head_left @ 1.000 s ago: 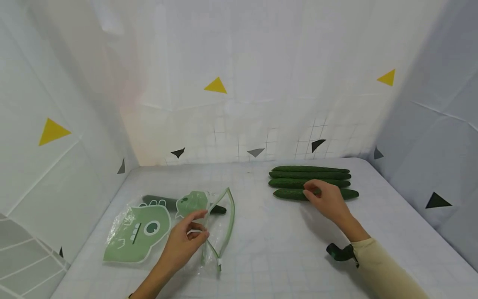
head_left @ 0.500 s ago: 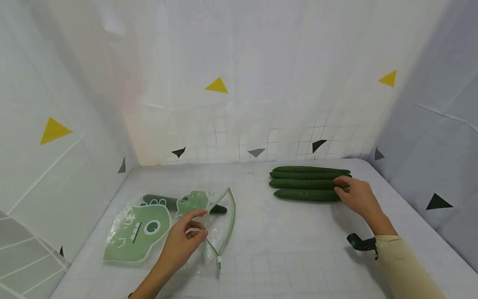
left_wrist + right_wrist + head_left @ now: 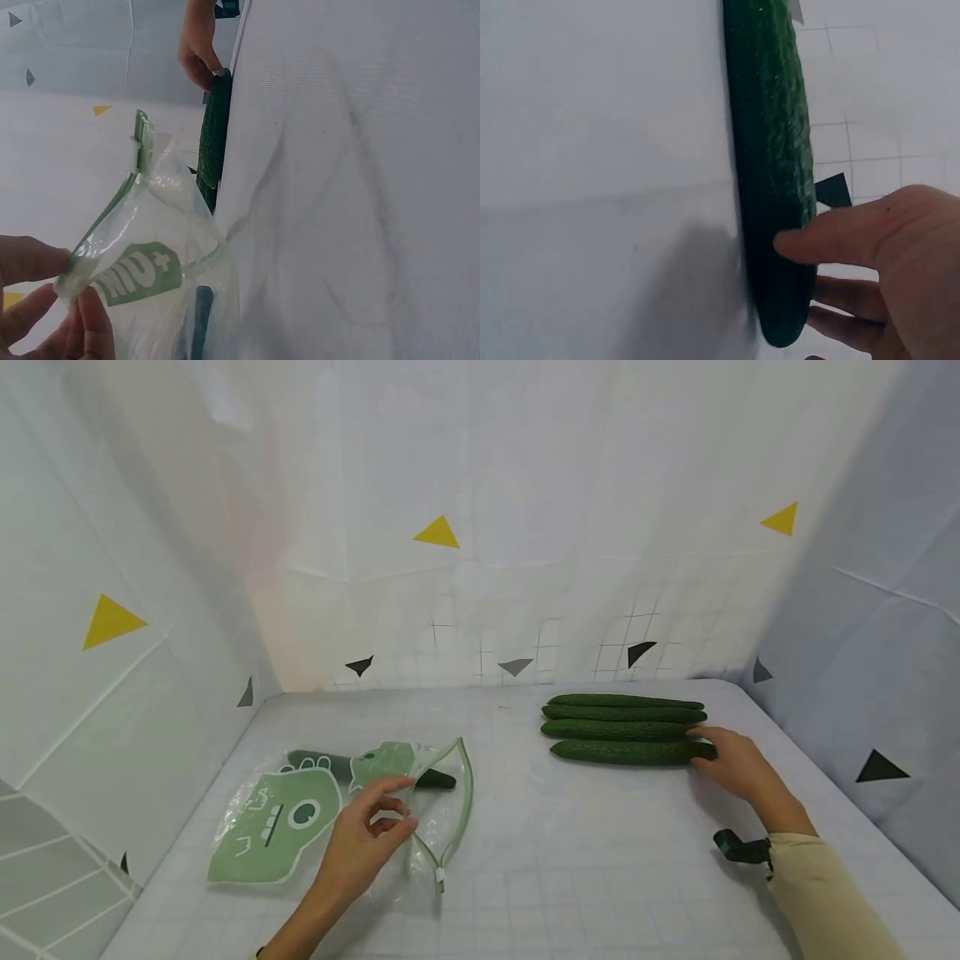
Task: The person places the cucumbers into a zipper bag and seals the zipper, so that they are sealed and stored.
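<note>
My left hand (image 3: 363, 839) pinches the rim of a clear zip bag (image 3: 273, 831) with a green monster print; its slider-edged mouth gapes towards the right. One cucumber (image 3: 437, 780) lies inside the bag, mostly behind plastic and print. In the left wrist view, thumb and fingers nip the bag's edge. On the right, several cucumbers lie side by side. My right hand (image 3: 738, 766) grips the right end of the nearest cucumber (image 3: 618, 752). The right wrist view has the thumb on one side of this cucumber (image 3: 772, 150) and fingers on the other.
Behind the held cucumber lie the other cucumbers (image 3: 611, 729), close together and parallel. White cloth walls stand at the back and both sides of the white table (image 3: 540, 843). A dark wrist-worn device (image 3: 741, 846) sticks out from the right sleeve.
My right hand has moved rightward along the row, then down onto the right end of the nearest cucumber, which it now grips. The left hand and bag have hardly moved.
</note>
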Demonstrator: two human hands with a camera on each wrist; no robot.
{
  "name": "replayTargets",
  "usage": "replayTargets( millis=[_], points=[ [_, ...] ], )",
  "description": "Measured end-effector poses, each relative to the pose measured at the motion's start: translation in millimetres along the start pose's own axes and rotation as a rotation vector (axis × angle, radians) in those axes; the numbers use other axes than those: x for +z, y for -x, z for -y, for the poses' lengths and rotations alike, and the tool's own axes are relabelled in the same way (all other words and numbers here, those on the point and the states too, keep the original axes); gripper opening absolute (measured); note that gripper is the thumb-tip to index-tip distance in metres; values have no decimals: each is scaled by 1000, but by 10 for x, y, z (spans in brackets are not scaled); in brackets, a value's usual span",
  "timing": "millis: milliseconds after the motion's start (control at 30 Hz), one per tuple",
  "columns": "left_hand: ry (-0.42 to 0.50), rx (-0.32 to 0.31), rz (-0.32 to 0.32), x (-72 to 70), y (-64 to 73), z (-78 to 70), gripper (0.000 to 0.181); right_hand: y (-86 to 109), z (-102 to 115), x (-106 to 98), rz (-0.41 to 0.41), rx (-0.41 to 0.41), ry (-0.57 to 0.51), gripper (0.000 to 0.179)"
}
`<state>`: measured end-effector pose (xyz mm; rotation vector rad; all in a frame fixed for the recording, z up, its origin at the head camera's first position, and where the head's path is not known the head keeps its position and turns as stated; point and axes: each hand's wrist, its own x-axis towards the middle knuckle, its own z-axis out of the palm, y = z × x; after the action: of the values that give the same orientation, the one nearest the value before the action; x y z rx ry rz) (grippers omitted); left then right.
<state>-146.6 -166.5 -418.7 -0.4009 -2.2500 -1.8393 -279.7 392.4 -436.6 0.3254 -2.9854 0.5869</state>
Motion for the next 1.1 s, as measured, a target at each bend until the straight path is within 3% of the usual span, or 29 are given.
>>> replayTargets(
  millis=[300, 467, 667, 800, 1100],
  points=[
    [-29, 33, -7, -8, -16, 15, 47, 23, -120, 60, 30, -9, -2, 62],
    [-33, 22, 4, -8, -14, 17, 48, 44, -201, 74, 31, -84, 30, 57],
    [-40, 15, 11, -9, -10, 19, 48, 91, -222, 32, -6, -166, 171, 54],
    [-48, 32, 17, -10, -15, 25, 48, 95, -186, 0, -2, -196, 168, 54],
    [-42, 50, 18, -23, -9, 34, 46, 52, -55, -52, 108, -123, 182, 50]
  ],
)
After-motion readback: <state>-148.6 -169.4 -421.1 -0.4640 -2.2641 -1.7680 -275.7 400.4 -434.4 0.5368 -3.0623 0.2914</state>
